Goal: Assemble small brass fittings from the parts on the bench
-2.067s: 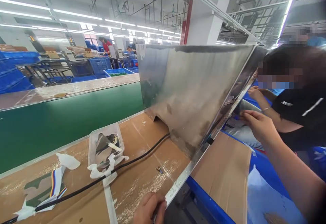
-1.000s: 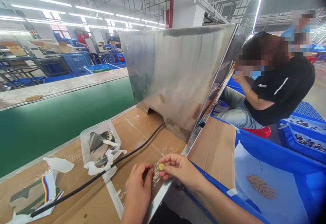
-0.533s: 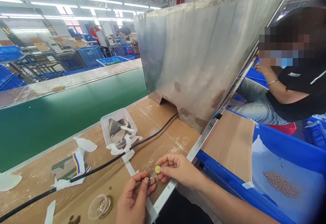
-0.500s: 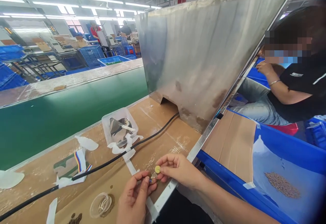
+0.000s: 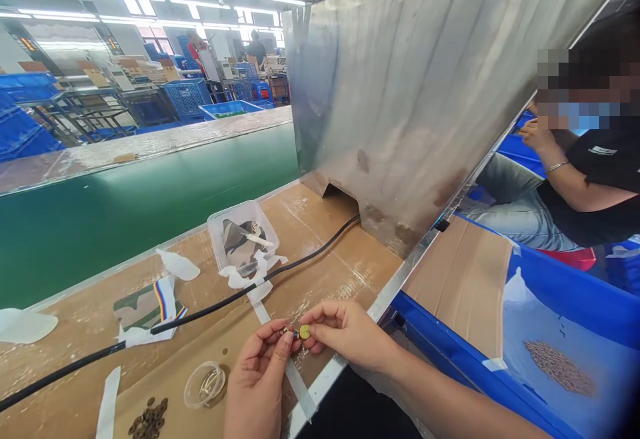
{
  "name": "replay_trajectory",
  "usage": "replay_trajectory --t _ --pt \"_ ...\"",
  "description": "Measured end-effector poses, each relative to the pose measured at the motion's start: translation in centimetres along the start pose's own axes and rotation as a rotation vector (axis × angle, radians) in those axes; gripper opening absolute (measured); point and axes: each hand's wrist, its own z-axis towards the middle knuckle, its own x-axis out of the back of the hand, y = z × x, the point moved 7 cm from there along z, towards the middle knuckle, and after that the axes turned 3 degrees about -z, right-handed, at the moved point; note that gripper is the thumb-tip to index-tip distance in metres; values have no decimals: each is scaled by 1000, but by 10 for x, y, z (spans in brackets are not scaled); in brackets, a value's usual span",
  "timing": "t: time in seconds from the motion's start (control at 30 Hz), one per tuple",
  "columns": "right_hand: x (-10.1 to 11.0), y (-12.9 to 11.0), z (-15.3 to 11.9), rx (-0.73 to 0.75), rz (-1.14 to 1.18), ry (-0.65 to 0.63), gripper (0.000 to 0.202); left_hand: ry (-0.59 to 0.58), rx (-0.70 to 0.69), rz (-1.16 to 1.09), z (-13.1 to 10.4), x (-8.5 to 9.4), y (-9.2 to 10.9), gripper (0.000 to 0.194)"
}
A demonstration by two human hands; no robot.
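Clock directions are taken from the meeting fingertips, twelve being straight up the view. At nine o'clock, by the left border, lies a white scrap (image 5: 25,326) on the brown-covered bench (image 5: 295,222). The green conveyor belt (image 5: 150,206) runs behind, toward ten. Nearer, between nine and ten, a camouflage fabric piece (image 5: 135,309) lies with a rainbow-striped ribbon (image 5: 161,300) on it; a black cable (image 5: 215,306) passes along its lower side and climbs rightward. At eight sit a heap of dark brown rings (image 5: 149,419) and, closer in, a round clear cup (image 5: 192,390) with pale, thin pieces inside. At eleven, a clear plastic box (image 5: 215,229) holds camouflage fabric and pale strips.

The left hand (image 5: 260,369) is pinched narrow, thumb against forefinger, around a small blue-and-metal piece (image 5: 295,335), mostly hidden. Just right of it, the right hand (image 5: 345,332) grips a yellow disc (image 5: 305,332) between thumb and fingers, its face showing. Whether disc and piece touch is unclear.

At one o'clock stands a large sheet-metal panel (image 5: 400,92), the cable reaching its notch. Between two and three lies a cardboard sheet (image 5: 460,266) over the blue bin (image 5: 575,306), which holds brown bits (image 5: 557,362) at three. A seated co-worker (image 5: 605,179) is at two.
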Motion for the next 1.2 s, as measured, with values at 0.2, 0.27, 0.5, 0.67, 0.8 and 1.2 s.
replay_trajectory --t 0.2,0.27,0.5,0.67,0.8,1.2 --pt "-4 0 3 25 30 -12 56 25 -44 7 1 6 -1 36" --pt "-6 0 3 36 49 -16 56 18 -42 16 1 4 0 36" --pt "-8 1 0 113 -43 -56 33 30 -35 38 1 1 0 38" --pt "-5 -12 -5 303 -328 15 21 25 -53 67 1 1 0 37" --pt "-11 -27 -9 433 -527 2 23 11 -47 49 1 0 1 38" --pt "-12 -31 -7 466 -591 34 19 -56 -22 51 -2 -3 2 41"
